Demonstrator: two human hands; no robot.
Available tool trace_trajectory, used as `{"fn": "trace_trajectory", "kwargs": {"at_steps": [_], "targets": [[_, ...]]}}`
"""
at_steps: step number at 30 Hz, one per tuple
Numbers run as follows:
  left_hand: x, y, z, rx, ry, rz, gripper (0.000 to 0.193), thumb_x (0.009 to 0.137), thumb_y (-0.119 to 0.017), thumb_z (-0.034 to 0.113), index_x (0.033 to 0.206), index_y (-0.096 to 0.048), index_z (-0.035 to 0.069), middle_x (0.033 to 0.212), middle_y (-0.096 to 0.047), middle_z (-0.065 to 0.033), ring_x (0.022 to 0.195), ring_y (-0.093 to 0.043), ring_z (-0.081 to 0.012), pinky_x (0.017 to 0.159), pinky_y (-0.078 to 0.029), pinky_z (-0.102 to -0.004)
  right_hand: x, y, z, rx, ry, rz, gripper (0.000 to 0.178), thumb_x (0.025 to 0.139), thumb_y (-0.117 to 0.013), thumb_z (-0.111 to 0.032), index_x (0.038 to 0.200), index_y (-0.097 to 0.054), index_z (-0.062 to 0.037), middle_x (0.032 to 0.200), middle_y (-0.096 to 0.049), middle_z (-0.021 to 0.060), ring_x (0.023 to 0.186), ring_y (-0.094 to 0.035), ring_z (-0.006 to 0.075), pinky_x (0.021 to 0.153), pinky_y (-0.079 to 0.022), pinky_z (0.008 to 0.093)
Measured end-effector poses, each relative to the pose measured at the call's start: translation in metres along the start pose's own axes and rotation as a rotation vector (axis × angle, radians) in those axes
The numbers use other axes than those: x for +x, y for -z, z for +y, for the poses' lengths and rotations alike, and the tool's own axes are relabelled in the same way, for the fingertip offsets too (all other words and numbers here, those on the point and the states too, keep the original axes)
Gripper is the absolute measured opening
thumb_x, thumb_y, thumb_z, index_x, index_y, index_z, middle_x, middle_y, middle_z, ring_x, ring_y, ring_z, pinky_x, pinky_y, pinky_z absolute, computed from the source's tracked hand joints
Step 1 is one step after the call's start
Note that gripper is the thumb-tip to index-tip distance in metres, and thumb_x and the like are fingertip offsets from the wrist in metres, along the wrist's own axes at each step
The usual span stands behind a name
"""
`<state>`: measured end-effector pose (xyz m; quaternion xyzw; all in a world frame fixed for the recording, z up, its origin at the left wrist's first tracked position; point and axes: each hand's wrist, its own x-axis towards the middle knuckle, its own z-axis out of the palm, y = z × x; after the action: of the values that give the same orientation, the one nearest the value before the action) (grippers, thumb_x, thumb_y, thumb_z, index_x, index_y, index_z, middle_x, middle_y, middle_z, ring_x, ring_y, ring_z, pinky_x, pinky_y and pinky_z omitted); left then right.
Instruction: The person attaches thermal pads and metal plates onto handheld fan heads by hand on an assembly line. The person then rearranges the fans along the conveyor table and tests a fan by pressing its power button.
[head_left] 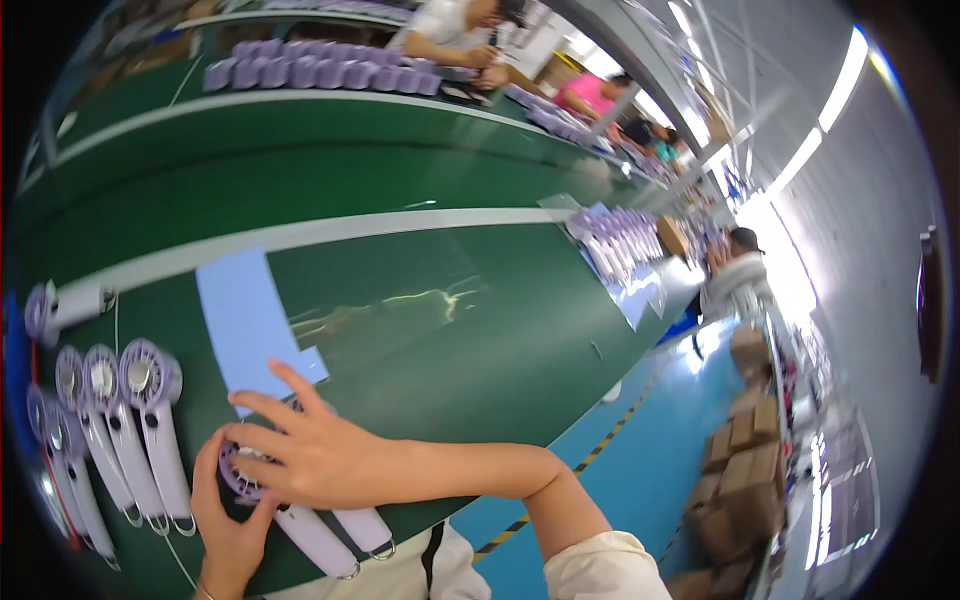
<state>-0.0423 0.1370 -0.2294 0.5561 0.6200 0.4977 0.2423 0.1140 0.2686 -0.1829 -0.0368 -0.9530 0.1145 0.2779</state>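
handheld fan [312, 538]: gripping its head [230, 474] with left hand [230, 532], splaying right hand [330, 455] over it; perhaps aligning; next, probably press evenly.

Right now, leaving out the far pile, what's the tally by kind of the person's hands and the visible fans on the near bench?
Bare hands, left and right: 2
Fans at the hands: 2
Fans clustered leftward: 5
Fan lying crosswise: 1
Total: 10

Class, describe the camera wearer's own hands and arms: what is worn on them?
The left hand and right hand are ungloved. The right arm has a loose cream sleeve ending above the elbow; what seems a thin band circles the left wrist.
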Motion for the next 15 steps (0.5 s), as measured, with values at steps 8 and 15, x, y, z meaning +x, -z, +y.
{"fn": "trace_trajectory", "kwargs": {"at_steps": [8, 15], "targets": [[0.003, -0.004, 0.007, 0.019, -0.047, -0.102, 0.088, 0.076, -0.068, 0.016, 0.148, -0.022, -0.004, 0.153, -0.027, -0.0203, 0.142, -0.028, -0.0317, 0.116, -0.021, -0.0419, -0.067, 0.019, 0.015, 0.219, -0.337, 0.195, 0.074, 0.081, -0.070, -0.026, 0.144, -0.038, -0.0056, 0.136, -0.043, 0.0206, 0.129, -0.040, 0.0369, 0.110, -0.021, 0.0588], [-0.014, 0.054, -0.010, 0.136, -0.925, 1.055, 0.030, 0.094, -0.050, 0.025, 0.110, -0.065, 0.005, 0.109, -0.060, -0.0199, 0.115, -0.052, -0.0320, 0.096, -0.044, -0.0454, -0.053, 0.009, 0.016, 0.351, -0.227, 0.391, 0.071, 0.081, -0.068, -0.023, 0.141, -0.038, -0.0002, 0.129, -0.045, 0.0189, 0.120, -0.045, 0.0351, 0.107, -0.026, 0.0550]]}}
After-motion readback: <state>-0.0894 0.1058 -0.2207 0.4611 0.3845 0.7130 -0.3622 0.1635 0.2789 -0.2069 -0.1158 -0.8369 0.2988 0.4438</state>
